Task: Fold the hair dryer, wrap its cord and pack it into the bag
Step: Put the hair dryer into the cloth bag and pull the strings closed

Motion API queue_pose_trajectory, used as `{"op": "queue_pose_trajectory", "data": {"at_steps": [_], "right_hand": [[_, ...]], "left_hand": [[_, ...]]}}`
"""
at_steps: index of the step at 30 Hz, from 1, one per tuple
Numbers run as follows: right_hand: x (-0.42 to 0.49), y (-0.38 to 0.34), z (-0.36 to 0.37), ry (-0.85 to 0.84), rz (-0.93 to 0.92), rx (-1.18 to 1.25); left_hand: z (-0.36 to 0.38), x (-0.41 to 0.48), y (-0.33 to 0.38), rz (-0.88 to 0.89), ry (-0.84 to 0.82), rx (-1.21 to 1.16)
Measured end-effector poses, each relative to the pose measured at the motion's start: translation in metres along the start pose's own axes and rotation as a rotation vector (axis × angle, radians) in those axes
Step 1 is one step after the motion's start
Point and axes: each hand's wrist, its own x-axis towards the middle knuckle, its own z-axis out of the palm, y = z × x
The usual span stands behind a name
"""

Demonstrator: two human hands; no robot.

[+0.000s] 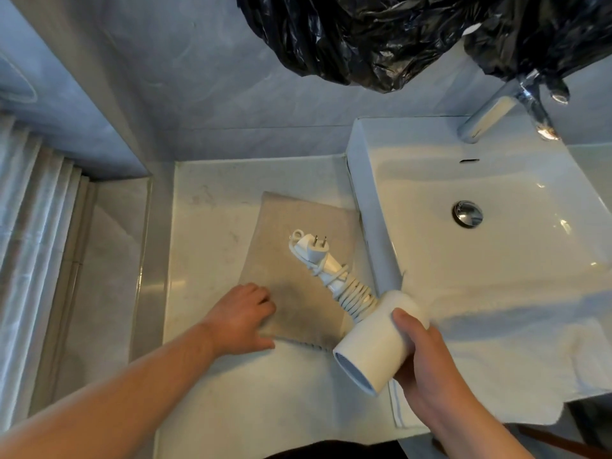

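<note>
My right hand (427,366) grips the barrel of a white hair dryer (374,339), held just above the counter. Its white cord (354,294) is coiled tightly around the handle, and the two-pin plug (313,250) lies on the coil's far end. A flat beige cloth bag (291,233) lies on the white counter under the handle. My left hand (243,318) rests on the bag's near left corner, with the fingers curled over its edge and the thumb under it.
A white rectangular sink (496,260) stands to the right, with a chrome faucet (490,117) at its back. A white towel (516,362) drapes over the sink's near edge. Black plastic sheeting (414,34) hangs on the wall above. A step (99,260) drops off left of the counter.
</note>
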Motion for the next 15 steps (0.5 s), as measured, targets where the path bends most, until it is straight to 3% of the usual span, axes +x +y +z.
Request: {"op": "queue_pose_trajectory", "data": {"at_steps": [4, 10, 15], "right_hand": [[-0.005, 0.027, -0.011, -0.004, 0.057, -0.015], [-0.005, 0.049, -0.031, 0.012, 0.100, -0.130], [0.000, 0.059, -0.038, 0.024, 0.110, -0.154]], "left_hand": [[0.014, 0.001, -0.004, 0.030, 0.004, -0.008], [-0.005, 0.014, 0.003, -0.237, -0.234, -0.216], [-0.015, 0.025, 0.004, -0.460, -0.003, -0.426]]}}
